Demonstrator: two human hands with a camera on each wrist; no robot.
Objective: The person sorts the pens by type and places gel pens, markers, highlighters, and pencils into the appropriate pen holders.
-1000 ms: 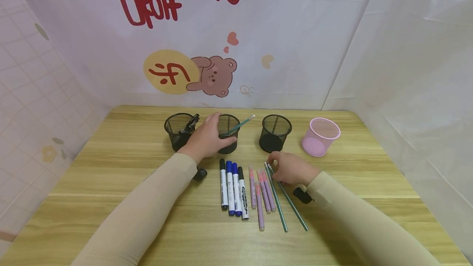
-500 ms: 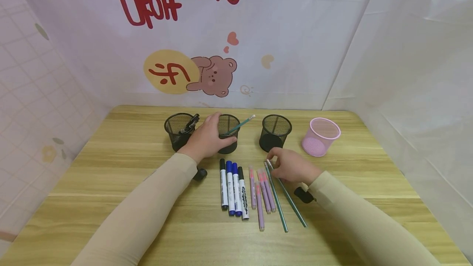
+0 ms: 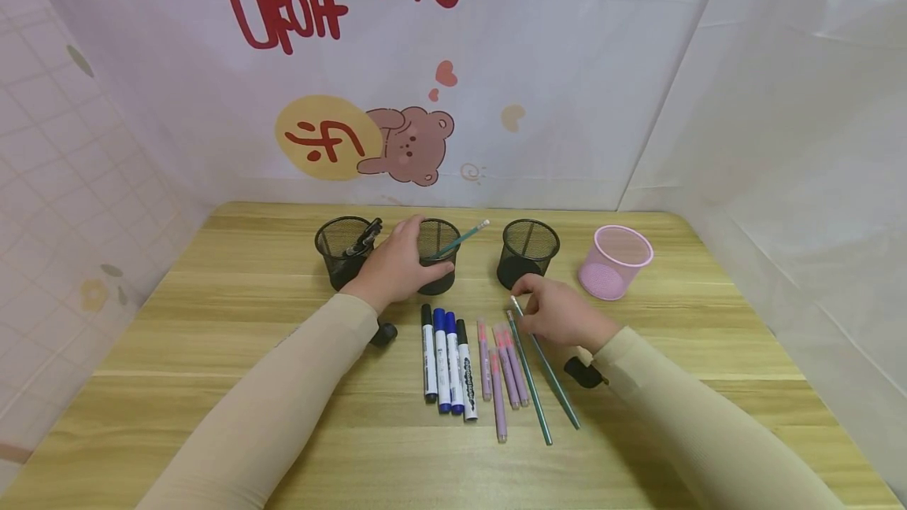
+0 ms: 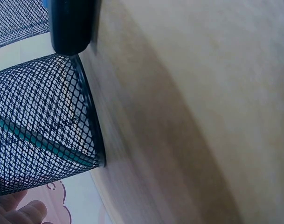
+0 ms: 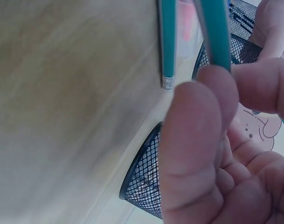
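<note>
My left hand [image 3: 397,266] holds the second black mesh pen cup [image 3: 438,283] from the left, thumb at its near side. A green pencil [image 3: 464,238] leans inside that cup, its eraser end above the rim; through the mesh in the left wrist view the pencil [image 4: 44,142] runs down to the base. My right hand [image 3: 563,313] pinches another green pencil [image 3: 556,384] near its eraser end, tilted with that end raised. In the right wrist view thumb and fingers meet on the held pencil [image 5: 216,32]. A further green pencil [image 3: 533,388] lies on the table beside it.
Left of the held cup stands a black mesh cup [image 3: 333,270] with black pens. A third black cup [image 3: 524,270] and a pink cup [image 3: 609,278] stand to the right. Whiteboard markers [image 3: 442,368] and purple pens [image 3: 499,400] lie in front on the wooden table [image 3: 340,431].
My right hand has moved slightly away from me, drawing the pinched pencil along and lifting its eraser end. The left hand has stayed on the cup.
</note>
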